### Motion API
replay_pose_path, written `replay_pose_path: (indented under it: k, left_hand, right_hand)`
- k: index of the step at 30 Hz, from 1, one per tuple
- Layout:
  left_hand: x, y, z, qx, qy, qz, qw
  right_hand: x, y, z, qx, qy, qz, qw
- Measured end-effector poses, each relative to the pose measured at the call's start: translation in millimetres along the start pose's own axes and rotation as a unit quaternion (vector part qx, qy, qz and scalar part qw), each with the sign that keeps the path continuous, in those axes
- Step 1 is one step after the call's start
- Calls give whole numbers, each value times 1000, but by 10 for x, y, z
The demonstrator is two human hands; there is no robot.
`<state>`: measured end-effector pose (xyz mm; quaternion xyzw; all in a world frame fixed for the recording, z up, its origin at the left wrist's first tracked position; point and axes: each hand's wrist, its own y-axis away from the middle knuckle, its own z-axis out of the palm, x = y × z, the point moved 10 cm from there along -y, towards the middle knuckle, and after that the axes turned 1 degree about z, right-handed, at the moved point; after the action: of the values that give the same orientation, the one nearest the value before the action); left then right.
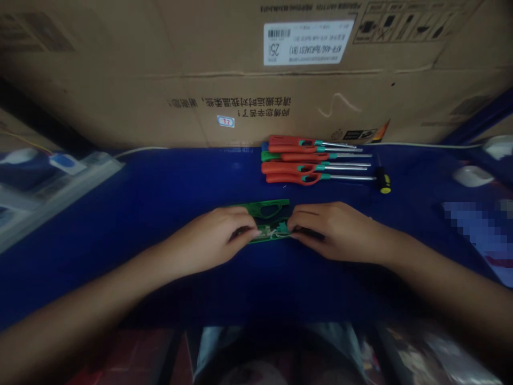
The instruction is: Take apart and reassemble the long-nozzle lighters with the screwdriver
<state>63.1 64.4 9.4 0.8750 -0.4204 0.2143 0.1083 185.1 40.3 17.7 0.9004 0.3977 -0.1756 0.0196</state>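
A green half-shell of a long-nosed lighter lies on the blue tabletop, with small inner parts and a pale wire in it. My left hand is closed in a pinch at its left end. At the right end, the fingers of my right hand pinch beside a teal piece; the fingertips partly hide what they grip. Just behind lies the other green half-shell, showing its trigger opening, its left end covered by my left hand.
Several red and green long-nosed lighters are stacked farther back. A black-and-yellow screwdriver lies at their metal tips. A large cardboard box stands along the table's back. A grey rail-like object is at left, a white object at right.
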Motion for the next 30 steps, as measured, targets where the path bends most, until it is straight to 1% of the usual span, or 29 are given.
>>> replay_pose_path:
  k: [2,5,8,13,16,19,23,27,28,30]
  left_hand:
    - [12,-1,-14,5,13,8,1000]
    - [-4,-5,-20,9,44,0,999]
    - [-15,-15,-39,26,60,-2,998]
    - [9,-23,-59,46,48,22,998]
    - [1,-22,-74,59,56,19,997]
    - [24,-17,-81,64,59,24,996]
    - [54,-9,-63,50,53,31,997]
    - [51,-9,-71,52,69,35,996]
    - [41,-10,-72,54,72,33,995]
    - [20,-14,-68,56,71,28,996]
  right_hand:
    - [-7,7,-2,-2,0,-4,1000]
    - [-15,15,-1,-2,4,-7,1000]
    - [4,9,4,3,1,1,1000]
    - [102,-19,0,21,-57,31,998]
    - [123,-29,-23,27,-99,32,994]
    - [115,-34,-47,28,-119,28,992]
    - [115,-34,-48,23,-104,33,994]
    - [81,-16,5,-2,-53,27,998]
    - [62,-12,12,-3,-39,21,999]
    - [5,-8,-5,14,-11,-1,1000]
